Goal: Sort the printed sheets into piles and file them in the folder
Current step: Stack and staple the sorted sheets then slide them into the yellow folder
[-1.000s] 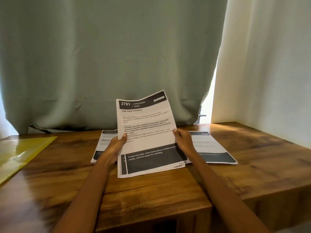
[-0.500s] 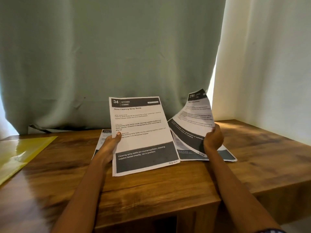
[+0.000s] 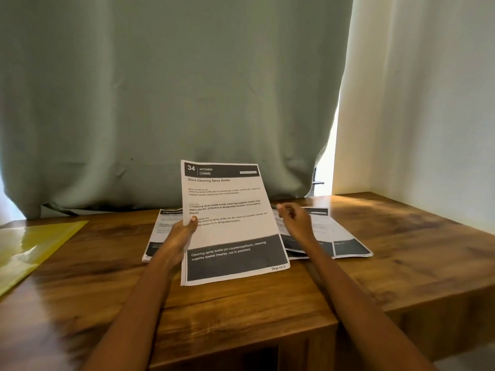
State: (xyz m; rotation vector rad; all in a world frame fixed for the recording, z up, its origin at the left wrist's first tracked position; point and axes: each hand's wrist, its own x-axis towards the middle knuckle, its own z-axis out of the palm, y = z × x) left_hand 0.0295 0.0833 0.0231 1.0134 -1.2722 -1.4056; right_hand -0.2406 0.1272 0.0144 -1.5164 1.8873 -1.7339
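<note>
Left hand (image 3: pixel 180 236) pinches the kitchen sheet (image 3: pixel 230 223); right hand (image 3: pixel 293 219) hovers empty, loosely curled. Read the header, then match the pile (image 3: pixel 329 236).

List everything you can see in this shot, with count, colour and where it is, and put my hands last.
Held sheet: one (maybe more behind), white with dark bands, headed 34 KITCHEN, upright over the table centre.
Left pile: one, white and dark, flat on the table behind the left hand.
Right pile: one, white and dark, flat on the table right of the held sheet.
Folder: one, yellow, table's left edge.
Table: one, brown wood.
Curtain: one, grey-green, behind the table.
Wall: white, right.
Left hand: grips the held sheet's left edge.
Right hand: empty, fingers loosely curled, over the right pile.
</note>
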